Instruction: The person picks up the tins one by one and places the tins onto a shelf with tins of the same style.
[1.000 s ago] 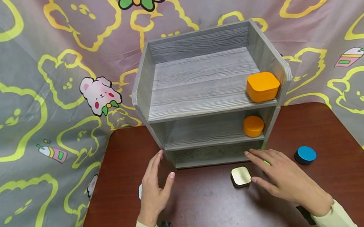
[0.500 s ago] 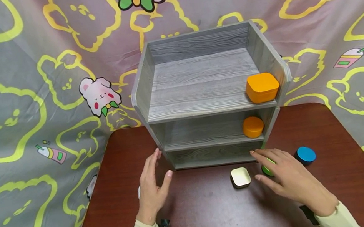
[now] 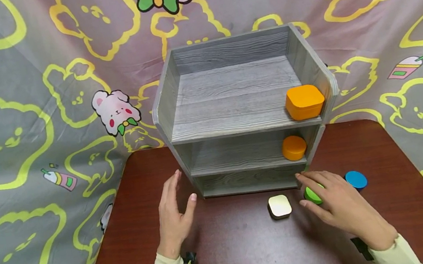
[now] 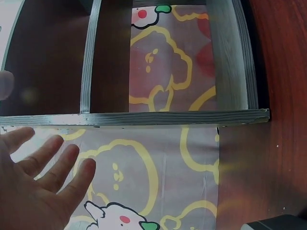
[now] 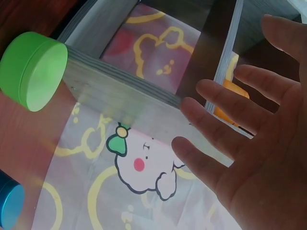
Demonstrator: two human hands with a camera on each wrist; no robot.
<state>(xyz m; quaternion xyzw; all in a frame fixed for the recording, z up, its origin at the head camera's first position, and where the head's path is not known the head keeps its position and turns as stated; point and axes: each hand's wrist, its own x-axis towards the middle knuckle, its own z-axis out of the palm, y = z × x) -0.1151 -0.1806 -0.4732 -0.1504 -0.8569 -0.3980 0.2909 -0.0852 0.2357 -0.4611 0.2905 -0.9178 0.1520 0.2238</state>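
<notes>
With spread fingers, my left hand [image 3: 175,218] hovers near the lower left corner of a grey wooden shelf [image 3: 235,130], holding nothing. My right hand [image 3: 339,206] is also empty, its fingers extended over a green round tin [image 3: 312,195] that it partly covers in the head view. That green tin [image 5: 31,72] shows whole in the right wrist view, apart from the fingers. Left of the right thumb sits a small square tin with a pale gold lid [image 3: 279,206]. Beyond the right hand's knuckles stands a blue round tin [image 3: 356,179], partly hidden by the hand.
An orange square tin [image 3: 304,101] sits at the right end of the shelf's top board. Below it, an orange round tin [image 3: 294,148] stands on the middle board. The brown table [image 3: 253,252] bears the shelf, and a patterned curtain [image 3: 72,124] hangs behind.
My right hand has drifted right, uncovering the green tin and covering part of the blue one. My left hand has shifted slightly left, hiding a white thing whose edge showed beside it.
</notes>
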